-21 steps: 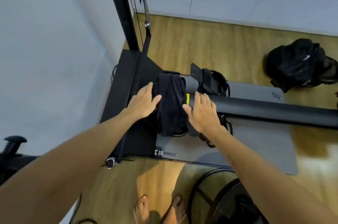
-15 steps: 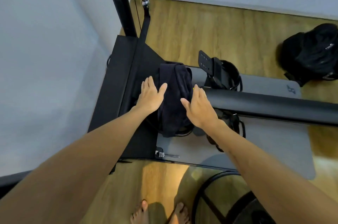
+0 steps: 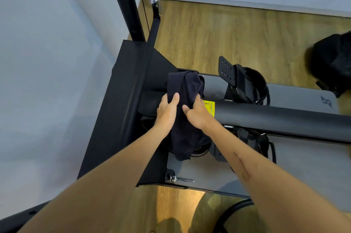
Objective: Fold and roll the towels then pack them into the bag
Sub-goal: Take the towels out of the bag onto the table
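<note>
1. One dark navy cloth towel [image 3: 185,107] is seen, draped over the near end of a long grey padded bar [image 3: 275,114] at the frame's centre.
2. One black fabric bag [image 3: 334,61] is seen on the wooden plank floor [image 3: 228,33] at three o'clock, well apart from the towel; its contents cannot be told.
3. Two bare hands are extended forward. The left hand [image 3: 167,111] is laid on the towel's nine o'clock side, thumb on the cloth, fingers curled round its edge.
4. The right hand [image 3: 197,115] is pressed on the three o'clock side, cloth gripped between thumb and fingers.
5. One yellow rectangular label [image 3: 209,107] is seen on the bar, just beside the right hand.
</note>
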